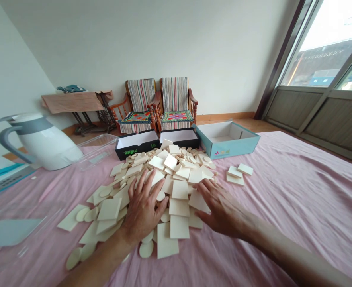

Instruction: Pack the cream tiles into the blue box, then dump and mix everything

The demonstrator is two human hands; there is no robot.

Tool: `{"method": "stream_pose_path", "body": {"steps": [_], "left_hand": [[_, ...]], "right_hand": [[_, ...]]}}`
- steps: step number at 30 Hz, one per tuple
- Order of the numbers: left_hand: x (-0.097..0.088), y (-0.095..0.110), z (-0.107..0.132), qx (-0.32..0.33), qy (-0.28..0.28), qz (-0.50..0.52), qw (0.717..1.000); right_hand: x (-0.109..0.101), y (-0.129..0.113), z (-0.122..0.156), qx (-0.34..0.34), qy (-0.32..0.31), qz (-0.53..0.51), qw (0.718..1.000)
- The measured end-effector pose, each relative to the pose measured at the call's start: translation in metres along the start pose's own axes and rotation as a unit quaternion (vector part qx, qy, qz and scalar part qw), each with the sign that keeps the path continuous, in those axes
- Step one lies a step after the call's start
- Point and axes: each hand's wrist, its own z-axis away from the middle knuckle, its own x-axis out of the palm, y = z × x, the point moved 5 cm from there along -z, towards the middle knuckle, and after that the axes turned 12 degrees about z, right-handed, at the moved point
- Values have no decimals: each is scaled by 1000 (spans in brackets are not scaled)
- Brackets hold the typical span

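A big heap of cream-coloured flat pieces [170, 171], squares and round discs, lies on the pink cloth [298, 191]. My left hand [143, 207] rests flat on the near left part of the heap, fingers spread and open. My right hand [220, 207] lies beside it on the near right edge, fingers stretched over square pieces. Neither hand grips a piece. Behind the heap stand two black boxes [137, 145] [180, 137] and a light blue box [228, 139], all open on top.
A white jug with a grey handle [40, 139] stands at the left, with a clear plastic tray [100, 149] beside it. Another clear container [11, 229] lies near left. A few square pieces [238, 173] lie apart at the right. Two chairs stand behind.
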Motion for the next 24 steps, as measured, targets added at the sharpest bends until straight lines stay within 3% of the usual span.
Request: {"method": "stream_pose_path", "body": {"steps": [3,6,10,15,18,20,24], "left_hand": [[-1,0,0,1,0,-1,1000],[-2,2,0,3,7,3,1000],[-3,2,1,1,11,11,1000],[-2,1,0,1,17,24,1000],[-3,2,-1,0,18,26,999],[-4,2,-1,0,17,25,1000],[-4,2,-1,-4,14,25,1000]], "right_hand": [[3,5,-2,16,8,-44,999],[-4,32,-7,53,32,-66,996],[-18,99,-6,180,115,62,975],[-15,160,6,281,51,238,928],[-15,170,11,313,38,271,910],[-16,166,11,315,65,269,908],[-13,132,0,219,145,140,955]]}}
